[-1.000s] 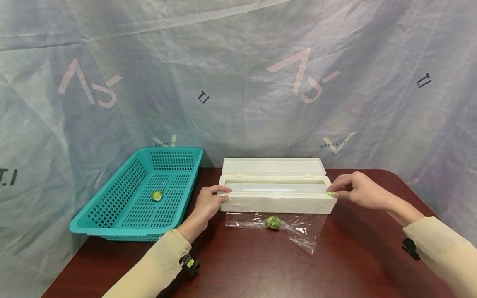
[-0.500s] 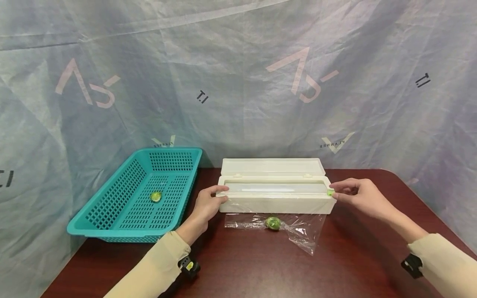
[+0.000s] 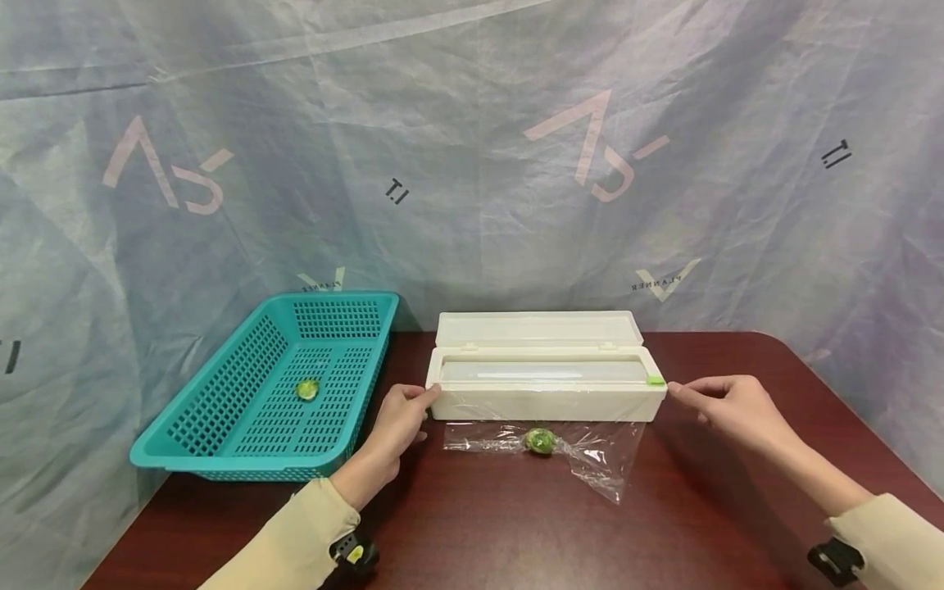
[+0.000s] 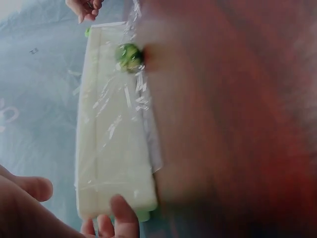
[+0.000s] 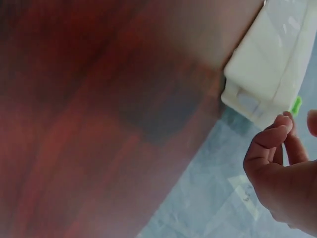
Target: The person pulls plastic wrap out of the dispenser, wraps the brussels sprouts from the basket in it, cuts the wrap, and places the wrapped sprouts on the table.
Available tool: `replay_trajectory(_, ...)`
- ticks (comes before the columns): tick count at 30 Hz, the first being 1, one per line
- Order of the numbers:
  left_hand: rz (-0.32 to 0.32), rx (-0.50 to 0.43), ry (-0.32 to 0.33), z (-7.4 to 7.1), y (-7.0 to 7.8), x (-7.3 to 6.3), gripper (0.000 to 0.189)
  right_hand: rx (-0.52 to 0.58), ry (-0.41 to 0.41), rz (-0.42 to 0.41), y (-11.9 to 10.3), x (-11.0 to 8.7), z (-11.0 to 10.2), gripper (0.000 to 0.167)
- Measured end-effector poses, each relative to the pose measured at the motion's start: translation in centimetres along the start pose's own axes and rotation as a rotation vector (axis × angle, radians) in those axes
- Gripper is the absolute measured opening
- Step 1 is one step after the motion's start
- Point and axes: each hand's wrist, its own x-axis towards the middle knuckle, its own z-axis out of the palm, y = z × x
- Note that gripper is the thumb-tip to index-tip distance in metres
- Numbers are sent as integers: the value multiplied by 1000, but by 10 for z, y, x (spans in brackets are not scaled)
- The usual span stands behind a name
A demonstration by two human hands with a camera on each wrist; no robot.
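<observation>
A white cling film dispenser (image 3: 549,401) lies on the table with its lid (image 3: 540,329) raised at the back and a green slide cutter (image 3: 655,380) at its right end. Clear cling film (image 3: 601,463) hangs from its front onto the table, with a small green Brussels sprout (image 3: 541,442) wrapped in it. My left hand (image 3: 398,426) is at the dispenser's left end, fingertips right at the end wall in the left wrist view. Beside the right end, just off the green cutter, is my right hand (image 3: 737,406), its fingertips close to the corner and nothing held.
A teal plastic basket (image 3: 247,469) stands left of the dispenser, holding another Brussels sprout (image 3: 306,389). A grey printed curtain (image 3: 472,164) hangs behind the dark red-brown table (image 3: 516,533).
My right hand has let go of the green cutter and moved slightly right and down. My left hand has drawn back from the dispenser's front top edge to its left end.
</observation>
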Motion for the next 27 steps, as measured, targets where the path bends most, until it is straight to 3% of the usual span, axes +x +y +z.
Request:
replay_trajectory(5,-19,22,-46,-3,-11,-5,42,103,-57,80,-4,-2,14,57)
replay_trajectory(11,-2,2,-133,2,-16,-8,40,203,-54,114,-6,-3,25,52)
replay_trajectory(22,-10,-80,-125,14,-11,-1,31,281,24,89,-9,0,39,42)
replay_trajectory(27,-2,-103,-129,17,-11,2,25,253,23,61,-10,-2,41,41)
